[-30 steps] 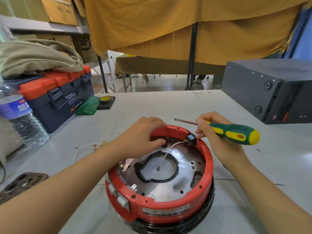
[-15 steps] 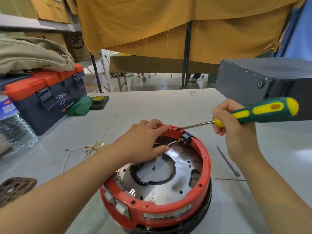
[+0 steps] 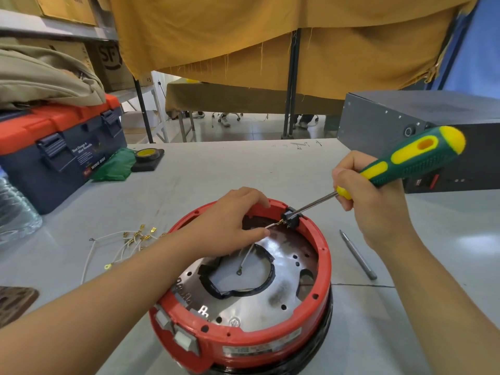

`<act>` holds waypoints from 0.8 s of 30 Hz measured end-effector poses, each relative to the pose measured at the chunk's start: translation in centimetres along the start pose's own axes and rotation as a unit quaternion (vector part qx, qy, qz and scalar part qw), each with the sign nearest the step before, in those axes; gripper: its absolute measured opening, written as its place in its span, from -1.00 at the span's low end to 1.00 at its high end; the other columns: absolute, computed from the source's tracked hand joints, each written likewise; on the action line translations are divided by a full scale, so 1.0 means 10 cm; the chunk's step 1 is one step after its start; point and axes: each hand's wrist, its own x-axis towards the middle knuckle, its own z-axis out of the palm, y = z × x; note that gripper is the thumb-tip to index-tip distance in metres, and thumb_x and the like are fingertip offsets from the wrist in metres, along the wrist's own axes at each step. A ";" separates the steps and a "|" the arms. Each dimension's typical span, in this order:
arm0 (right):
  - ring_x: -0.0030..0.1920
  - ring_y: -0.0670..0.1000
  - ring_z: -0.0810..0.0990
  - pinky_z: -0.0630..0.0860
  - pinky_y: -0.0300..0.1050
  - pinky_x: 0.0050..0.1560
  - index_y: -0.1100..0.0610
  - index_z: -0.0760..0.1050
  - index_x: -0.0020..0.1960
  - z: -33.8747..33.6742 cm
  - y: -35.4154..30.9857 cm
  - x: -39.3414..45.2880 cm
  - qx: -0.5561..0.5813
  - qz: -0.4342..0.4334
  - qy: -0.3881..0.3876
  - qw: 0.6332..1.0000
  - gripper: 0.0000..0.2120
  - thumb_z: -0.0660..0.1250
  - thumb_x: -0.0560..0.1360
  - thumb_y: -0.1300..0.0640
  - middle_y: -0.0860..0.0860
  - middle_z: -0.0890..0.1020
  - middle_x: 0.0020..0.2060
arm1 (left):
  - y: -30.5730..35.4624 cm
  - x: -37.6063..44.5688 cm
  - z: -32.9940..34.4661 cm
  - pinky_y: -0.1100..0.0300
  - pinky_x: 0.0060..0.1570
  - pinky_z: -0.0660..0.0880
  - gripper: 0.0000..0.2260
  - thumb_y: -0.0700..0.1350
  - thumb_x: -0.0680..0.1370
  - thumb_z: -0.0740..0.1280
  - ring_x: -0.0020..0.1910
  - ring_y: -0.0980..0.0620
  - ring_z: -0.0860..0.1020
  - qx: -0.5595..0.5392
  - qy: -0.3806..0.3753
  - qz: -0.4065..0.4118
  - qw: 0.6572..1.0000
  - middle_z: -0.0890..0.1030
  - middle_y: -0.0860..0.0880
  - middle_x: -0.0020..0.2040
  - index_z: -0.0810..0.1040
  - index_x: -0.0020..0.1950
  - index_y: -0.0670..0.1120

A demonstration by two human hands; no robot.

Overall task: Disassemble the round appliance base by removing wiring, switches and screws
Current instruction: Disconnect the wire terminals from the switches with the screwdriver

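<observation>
The round red appliance base (image 3: 323, 269) stands on the grey table with its metal plate facing up. A small black switch (image 3: 291, 218) sits in the far rim, and a white wire (image 3: 247, 257) runs from it down over the plate. My left hand (image 3: 230, 220) rests on the far rim and pinches that wire near the switch. My right hand (image 3: 370, 201) grips a green and yellow screwdriver (image 3: 411, 161), whose tip touches the top of the switch.
A bundle of loose white wires with brass terminals (image 3: 127, 242) lies left of the base. A grey metal rod (image 3: 358, 255) lies to its right. A red and blue toolbox (image 3: 59, 147) and a water bottle (image 3: 16, 212) stand at left, a dark metal box (image 3: 384, 123) at right.
My right hand swung the screwdriver round from lying sideways over the rim to pointing down at the switch, then brought its tip onto the switch. The left hand stays on the rim.
</observation>
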 end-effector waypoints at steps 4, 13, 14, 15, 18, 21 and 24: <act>-0.51 -0.04 0.25 0.22 -0.23 -0.47 0.34 0.28 -0.38 0.05 -0.04 0.07 -0.036 -0.004 -0.022 0.999 -0.76 0.23 0.34 0.20 -0.07 0.29 -0.59 | -0.01 -0.02 0.02 0.32 0.22 0.18 -0.90 0.03 0.51 0.35 0.36 0.11 0.27 -0.011 -0.006 0.001 1.000 0.34 0.05 0.39 0.52 0.00 0.08; -0.50 -0.12 0.28 0.24 -0.39 -0.46 0.29 0.31 -0.39 0.18 -0.22 0.16 -0.111 -0.028 -0.101 0.988 -0.78 0.26 0.37 0.23 -0.09 0.30 -0.56 | 0.01 -0.02 0.04 0.28 0.24 0.16 -0.91 0.05 0.52 0.32 0.38 0.09 0.25 -0.007 -0.001 0.004 1.000 0.31 0.03 0.43 0.54 -0.17 0.12; -0.50 -0.13 0.29 0.24 -0.41 -0.46 0.23 0.31 -0.41 0.20 -0.23 0.18 -0.118 -0.033 -0.113 0.986 -0.77 0.27 0.39 0.26 -0.10 0.30 -0.56 | 0.01 -0.02 0.04 0.29 0.23 0.16 -0.91 0.04 0.52 0.32 0.38 0.09 0.25 -0.007 0.001 0.004 1.000 0.31 0.02 0.43 0.55 -0.16 0.10; -0.50 -0.14 0.30 0.24 -0.41 -0.45 0.19 0.31 -0.41 0.21 -0.24 0.19 -0.127 -0.040 -0.124 0.983 -0.73 0.29 0.42 0.31 -0.11 0.31 -0.56 | 0.01 -0.01 0.04 0.29 0.23 0.16 -0.91 0.04 0.52 0.32 0.38 0.09 0.25 -0.008 0.003 0.005 1.000 0.31 0.02 0.43 0.57 -0.15 0.08; -0.47 -0.11 0.30 0.23 -0.34 -0.44 0.26 0.33 -0.40 0.26 -0.28 0.21 -0.163 -0.061 -0.148 0.974 -0.74 0.30 0.44 0.31 -0.01 0.33 -0.53 | 0.01 -0.01 0.04 0.28 0.24 0.16 -0.90 0.03 0.52 0.32 0.37 0.08 0.27 -0.006 0.007 0.007 1.000 0.31 0.01 0.42 0.59 -0.13 0.05; -0.44 -0.08 0.29 0.27 -0.24 -0.41 0.22 0.32 -0.40 0.32 -0.31 0.21 -0.184 -0.070 -0.157 0.968 -0.77 0.26 0.38 0.19 0.08 0.34 -0.50 | 0.01 -0.01 0.04 0.24 0.26 0.18 -0.91 0.03 0.52 0.32 0.35 0.06 0.28 -0.003 0.007 0.011 1.000 0.32 0.00 0.42 0.57 -0.13 0.06; -0.44 -0.08 0.28 0.26 -0.24 -0.40 0.20 0.31 -0.41 0.34 -0.30 0.22 -0.179 -0.065 -0.155 0.969 -0.77 0.25 0.37 0.17 0.08 0.33 -0.49 | 0.00 -0.01 0.04 0.21 0.29 0.20 -0.91 0.03 0.53 0.31 0.35 0.05 0.28 -0.003 0.007 0.012 1.000 0.32 0.00 0.42 0.56 -0.14 0.08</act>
